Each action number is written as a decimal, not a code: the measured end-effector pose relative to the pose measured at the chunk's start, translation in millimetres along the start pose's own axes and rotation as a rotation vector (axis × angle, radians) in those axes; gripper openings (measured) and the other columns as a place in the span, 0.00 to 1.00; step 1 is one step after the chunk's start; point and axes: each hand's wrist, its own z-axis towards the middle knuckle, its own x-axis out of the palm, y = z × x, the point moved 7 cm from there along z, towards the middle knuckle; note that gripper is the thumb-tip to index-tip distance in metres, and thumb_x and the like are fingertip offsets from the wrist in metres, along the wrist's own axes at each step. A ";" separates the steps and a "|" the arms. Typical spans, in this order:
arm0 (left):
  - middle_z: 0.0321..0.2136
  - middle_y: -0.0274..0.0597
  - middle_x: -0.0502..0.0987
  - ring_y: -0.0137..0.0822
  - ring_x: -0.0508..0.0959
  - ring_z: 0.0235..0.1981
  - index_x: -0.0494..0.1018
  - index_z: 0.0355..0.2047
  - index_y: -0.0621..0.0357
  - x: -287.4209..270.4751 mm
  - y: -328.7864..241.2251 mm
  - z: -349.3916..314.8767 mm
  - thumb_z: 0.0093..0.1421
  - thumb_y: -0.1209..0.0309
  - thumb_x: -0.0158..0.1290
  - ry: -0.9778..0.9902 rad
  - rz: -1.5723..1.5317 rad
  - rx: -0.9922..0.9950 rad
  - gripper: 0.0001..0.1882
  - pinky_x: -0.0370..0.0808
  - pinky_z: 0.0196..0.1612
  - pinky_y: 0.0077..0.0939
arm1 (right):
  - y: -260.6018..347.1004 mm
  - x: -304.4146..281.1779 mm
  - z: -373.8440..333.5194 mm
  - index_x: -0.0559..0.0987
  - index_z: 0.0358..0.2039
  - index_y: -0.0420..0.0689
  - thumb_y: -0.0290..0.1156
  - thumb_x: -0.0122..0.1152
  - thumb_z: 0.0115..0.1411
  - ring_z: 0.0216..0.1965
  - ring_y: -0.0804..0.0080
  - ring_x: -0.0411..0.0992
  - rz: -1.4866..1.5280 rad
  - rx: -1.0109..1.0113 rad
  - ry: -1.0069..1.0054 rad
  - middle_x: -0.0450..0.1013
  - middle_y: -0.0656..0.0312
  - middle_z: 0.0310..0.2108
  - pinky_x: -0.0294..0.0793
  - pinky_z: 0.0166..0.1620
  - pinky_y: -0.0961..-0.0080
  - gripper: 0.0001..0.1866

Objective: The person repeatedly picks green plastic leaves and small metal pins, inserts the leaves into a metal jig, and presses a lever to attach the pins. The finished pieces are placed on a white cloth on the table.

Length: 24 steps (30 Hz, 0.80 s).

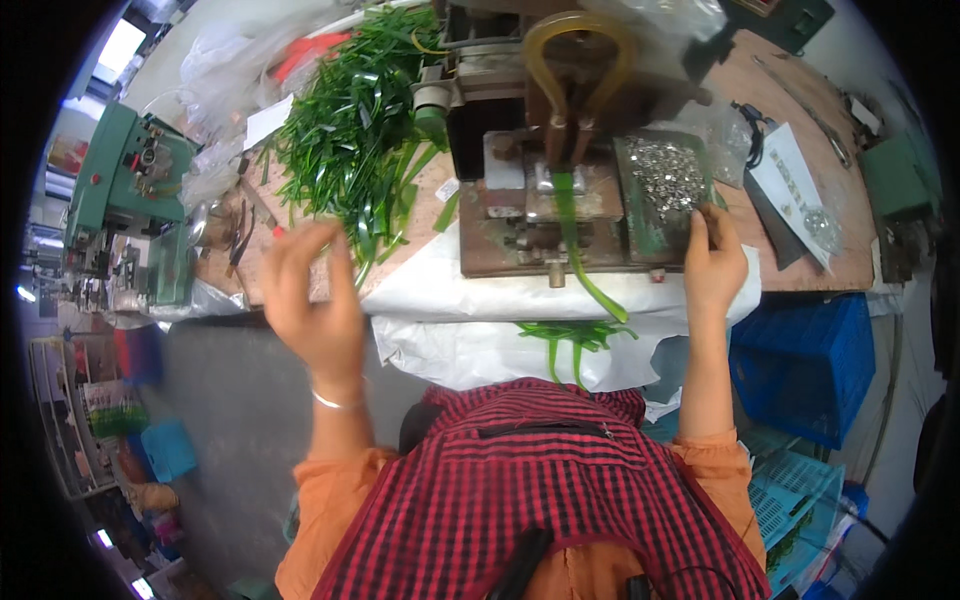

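Note:
My left hand (315,300), somewhat smeared by motion, hovers over the table's front edge, fingers apart and nothing visible in them. A large heap of glossy green strips (350,140) lies just beyond it. At the tray's right rim my right hand (717,262) has thumb and fingers drawn together; what they pinch, if anything, is hidden. Many small shiny metal pieces (665,172) fill the back of the tray (650,240). In the middle stands a bench press (490,90) with a looped yellowish tube (578,30). One green strip (575,250) runs from under its head and curves toward me.
More green strips (575,335) rest on the white sheet (430,345) below the table edge. A green machine (130,190) stands at left. Blue crates (800,370) sit low at right. Tools (240,235) lie left of the heap; a card with samples (790,185) lies at right.

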 end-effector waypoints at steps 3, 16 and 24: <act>0.36 0.45 0.75 0.42 0.74 0.40 0.78 0.29 0.59 37.5 30.5 9.1 0.50 0.71 0.66 0.266 0.333 -0.021 0.09 0.70 0.43 0.35 | 29.5 7.3 14.5 0.82 0.39 0.41 0.29 0.61 0.58 0.33 0.59 0.78 0.062 -0.040 0.033 0.80 0.53 0.33 0.76 0.41 0.69 0.10; 0.38 0.44 0.81 0.27 0.77 0.37 0.75 0.45 0.61 98.1 128.7 -44.1 0.66 0.70 0.51 0.396 -0.224 -0.730 0.11 0.70 0.34 0.22 | -38.4 -45.8 -21.4 0.82 0.38 0.38 0.22 0.62 0.57 0.37 0.66 0.77 0.008 0.034 -0.116 0.80 0.57 0.36 0.74 0.45 0.73 0.08; 0.31 0.38 0.83 0.25 0.80 0.27 0.77 0.45 0.62 111.3 87.7 -15.7 0.68 0.69 0.51 0.266 -0.579 -0.563 0.11 0.72 0.25 0.17 | 88.7 5.0 11.9 0.81 0.40 0.37 0.20 0.63 0.55 0.40 0.74 0.76 0.616 -0.001 0.296 0.79 0.59 0.37 0.73 0.47 0.77 0.11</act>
